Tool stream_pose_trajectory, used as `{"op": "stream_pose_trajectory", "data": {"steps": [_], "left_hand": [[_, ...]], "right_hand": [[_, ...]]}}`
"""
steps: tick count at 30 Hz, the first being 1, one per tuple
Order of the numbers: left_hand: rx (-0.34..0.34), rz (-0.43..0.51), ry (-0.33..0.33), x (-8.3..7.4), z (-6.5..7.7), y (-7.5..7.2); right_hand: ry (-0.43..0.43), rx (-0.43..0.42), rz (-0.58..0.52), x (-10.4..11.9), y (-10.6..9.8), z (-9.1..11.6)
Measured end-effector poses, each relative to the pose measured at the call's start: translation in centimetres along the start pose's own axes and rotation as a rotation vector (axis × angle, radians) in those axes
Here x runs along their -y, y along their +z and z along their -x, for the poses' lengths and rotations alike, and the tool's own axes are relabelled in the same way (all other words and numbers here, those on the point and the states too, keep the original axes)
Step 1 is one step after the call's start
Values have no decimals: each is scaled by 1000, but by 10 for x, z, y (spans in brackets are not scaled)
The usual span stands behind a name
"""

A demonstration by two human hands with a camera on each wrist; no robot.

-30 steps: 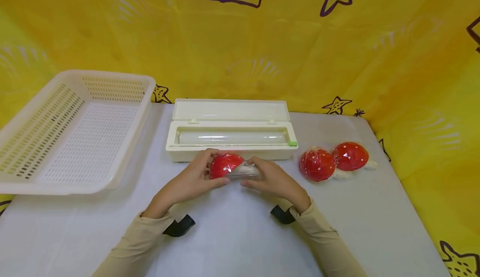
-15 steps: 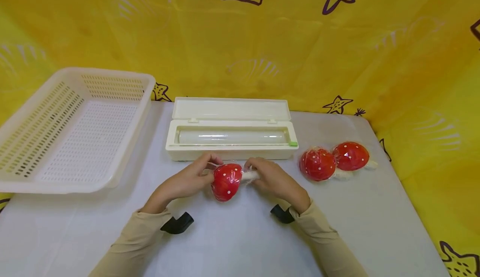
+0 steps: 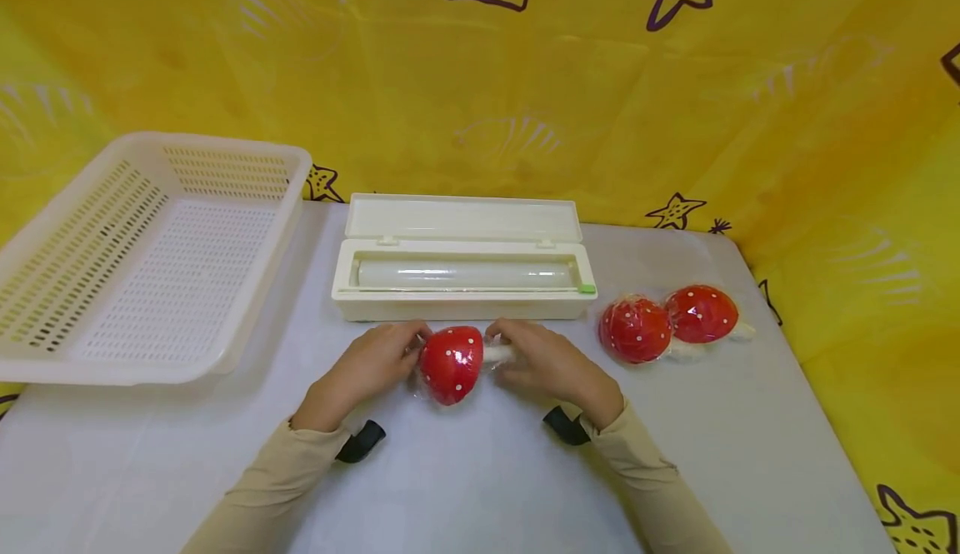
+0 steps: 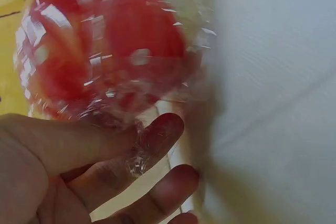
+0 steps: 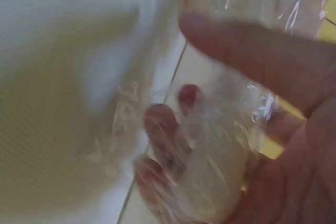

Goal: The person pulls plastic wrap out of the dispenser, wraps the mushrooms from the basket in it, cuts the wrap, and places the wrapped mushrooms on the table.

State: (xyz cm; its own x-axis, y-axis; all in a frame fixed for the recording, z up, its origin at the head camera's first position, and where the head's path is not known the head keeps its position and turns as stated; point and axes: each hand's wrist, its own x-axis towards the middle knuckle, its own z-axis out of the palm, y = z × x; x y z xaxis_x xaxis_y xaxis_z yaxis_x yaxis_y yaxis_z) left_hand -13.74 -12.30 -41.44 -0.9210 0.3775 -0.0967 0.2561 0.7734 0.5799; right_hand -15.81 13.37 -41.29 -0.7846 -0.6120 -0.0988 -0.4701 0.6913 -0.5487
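A red toy mushroom [image 3: 452, 365] with white dots and a pale stem is held sideways in front of the box, wrapped in clear cling film [image 4: 137, 163]. My left hand [image 3: 375, 362] is at the cap's left side; in the left wrist view, thumb and forefinger pinch a gathered end of the film. On the other side my right hand [image 3: 553, 364] holds the film-covered stem [image 5: 212, 177], fingers curled around it. Just behind stands a white cling film box [image 3: 465, 306], lid up, with a film roll [image 3: 465, 274] inside.
Two wrapped red toy mushrooms, one nearer [image 3: 634, 329] and one farther [image 3: 702, 314], lie to the right on the white table [image 3: 465, 487]. A white slotted basket [image 3: 258, 287] stands at the left. Yellow patterned cloth [image 3: 480, 79] hangs behind.
The mushroom has turned so its cap comes toward me and sits lower. My left hand has gone from gripping the cap to pinching film at its side. My right hand stays at the stem.
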Motion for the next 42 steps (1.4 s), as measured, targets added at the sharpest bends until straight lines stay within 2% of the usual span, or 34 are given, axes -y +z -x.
{"op": "stream_pose_trajectory", "data": {"steps": [2, 4, 8, 11, 15, 18, 20, 22, 24, 27, 30, 35, 42], "left_hand": [[-43, -37, -10, 1, -1, 2], [-55, -55, -12, 1, -1, 3], [-21, -32, 30, 2, 0, 2], [70, 70, 9, 1, 1, -1], [228, 288, -89, -2, 1, -6], [291, 413, -133, -5, 0, -6], [298, 487, -145, -7, -1, -5], [287, 539, -158, -7, -2, -4], [274, 580, -168, -6, -3, -4], [263, 608, -160, -5, -3, -5], [256, 601, -120, -3, -3, -5], [189, 574, -56, 0, -3, -5], [62, 555, -45, 0, -3, -1]], "right_hand": [[20, 62, -55, -4, -2, 0], [42, 100, -82, -7, -4, 0], [53, 96, -61, -14, -6, 0], [6, 45, -32, -16, -5, -1], [-47, -17, -19, -13, -5, -2], [-66, -48, -24, -9, -4, -2], [-67, -65, -45, -6, -3, -2], [-73, -74, -68, -4, -3, -2], [-59, -44, -116, -4, -3, -2], [-23, 65, -174, -5, -5, 0], [-11, 177, -190, -6, -7, 3], [-78, 256, -210, -8, -7, 4], [-153, 298, -261, -8, 3, 1]]}}
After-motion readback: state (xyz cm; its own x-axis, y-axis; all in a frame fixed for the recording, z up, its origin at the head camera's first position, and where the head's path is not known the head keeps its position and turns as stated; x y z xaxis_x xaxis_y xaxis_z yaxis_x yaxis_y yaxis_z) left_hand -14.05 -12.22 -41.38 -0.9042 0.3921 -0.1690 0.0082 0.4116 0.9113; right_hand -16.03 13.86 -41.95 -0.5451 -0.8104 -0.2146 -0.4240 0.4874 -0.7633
